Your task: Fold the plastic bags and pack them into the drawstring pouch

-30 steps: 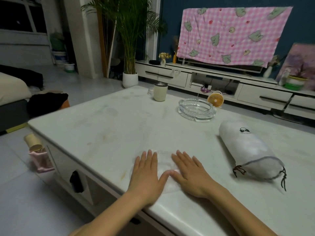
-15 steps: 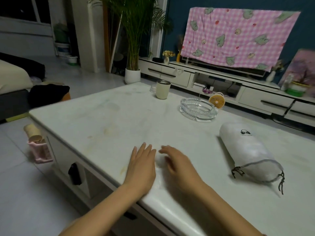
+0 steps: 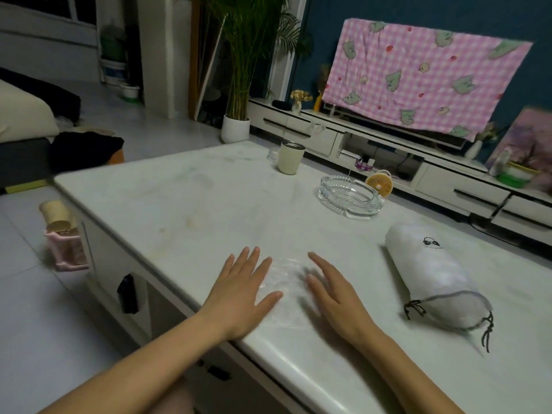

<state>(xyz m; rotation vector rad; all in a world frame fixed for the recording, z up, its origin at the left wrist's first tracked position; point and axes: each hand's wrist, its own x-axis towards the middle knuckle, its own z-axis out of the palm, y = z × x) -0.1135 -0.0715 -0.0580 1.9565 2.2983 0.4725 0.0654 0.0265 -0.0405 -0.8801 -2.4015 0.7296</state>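
Note:
A clear plastic bag (image 3: 286,282) lies flat on the white table (image 3: 194,210), close to its near edge. My left hand (image 3: 239,291) presses flat on the bag's left part with straight fingers. To the right, my right hand (image 3: 331,294) lies with straight fingers on the bag's right edge, slightly blurred. The white drawstring pouch (image 3: 433,276) rests on its side at the right, stuffed full, its dark cord hanging at the near end.
A glass ashtray (image 3: 349,195) and a cream cup (image 3: 290,161) stand farther back on the table, with a small orange fan (image 3: 378,183) behind the ashtray. A pink holder (image 3: 64,249) hangs at the table's left side.
My two hands were together over the bag; they have slid apart, the right hand moving right, so more of the bag shows between them.

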